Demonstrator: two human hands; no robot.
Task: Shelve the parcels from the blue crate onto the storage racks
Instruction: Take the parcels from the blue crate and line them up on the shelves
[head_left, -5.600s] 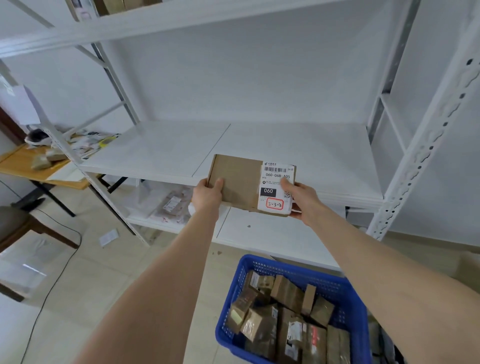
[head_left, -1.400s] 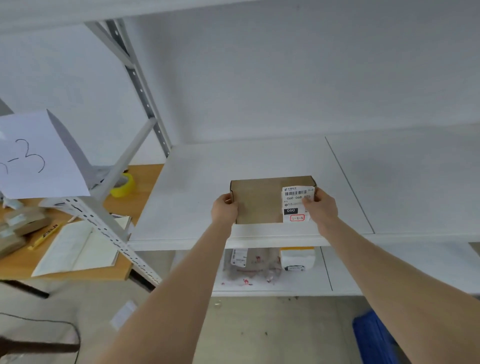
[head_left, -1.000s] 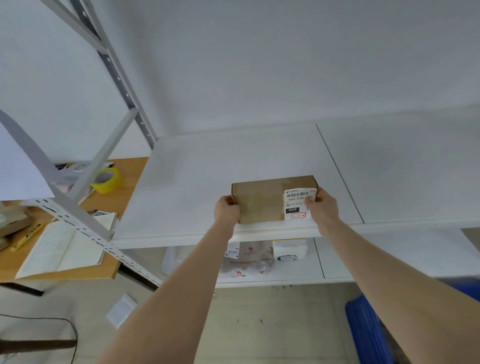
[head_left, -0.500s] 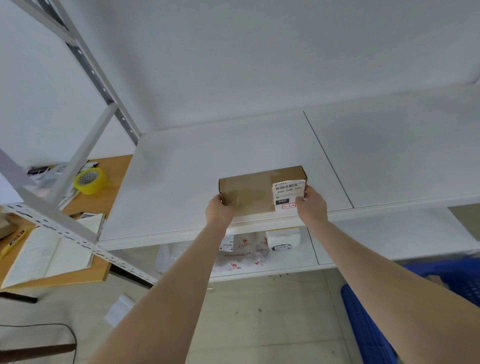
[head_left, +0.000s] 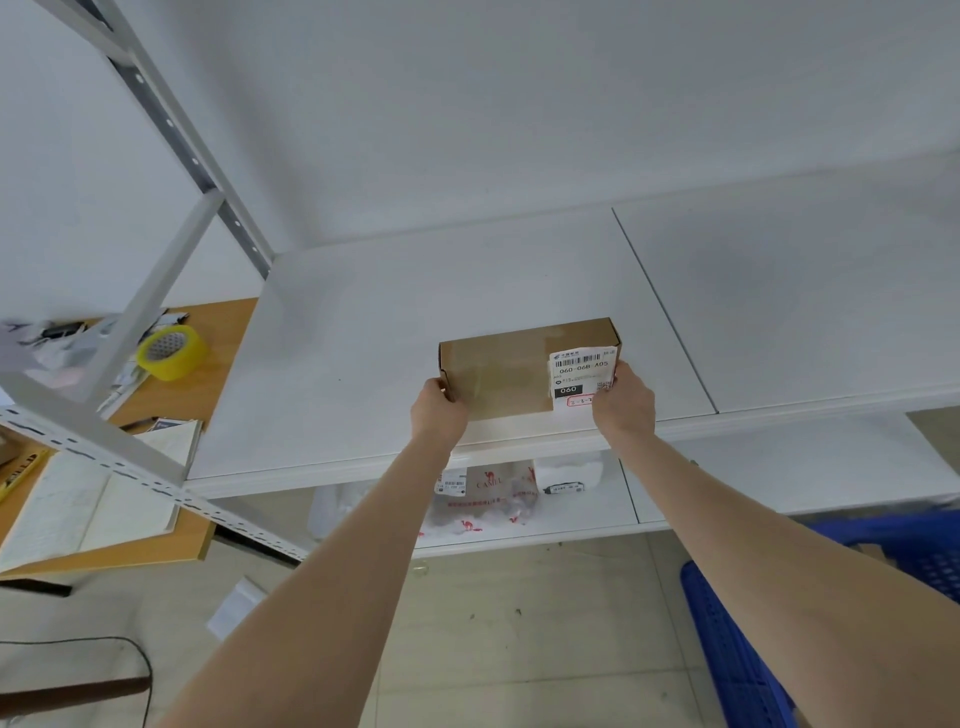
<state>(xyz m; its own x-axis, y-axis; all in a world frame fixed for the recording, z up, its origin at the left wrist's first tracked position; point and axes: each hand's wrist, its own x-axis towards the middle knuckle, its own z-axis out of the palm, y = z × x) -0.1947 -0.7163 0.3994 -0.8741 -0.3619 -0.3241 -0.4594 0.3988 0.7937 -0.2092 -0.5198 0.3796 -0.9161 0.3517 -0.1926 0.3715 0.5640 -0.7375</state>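
A flat brown cardboard parcel (head_left: 498, 376) with a white barcode label stands on its long edge near the front of the white rack shelf (head_left: 363, 364). My left hand (head_left: 437, 418) grips its left end. My right hand (head_left: 623, 402) grips its right end, over the label's lower corner. The blue crate (head_left: 737, 660) shows at the bottom right, mostly behind my right forearm; its contents are hidden.
The shelf below holds plastic-bagged parcels (head_left: 483, 506) and a white packet (head_left: 569, 475). At left a wooden desk (head_left: 171, 395) carries a yellow tape roll (head_left: 171, 353) and an open notebook (head_left: 88, 504). A perforated rack post (head_left: 140, 483) slants across the left. Tiled floor below.
The parcel was carried from above the crate to the left bay's shelf and stood upright there. Over the last second it has stayed put in both hands while the view shifted.
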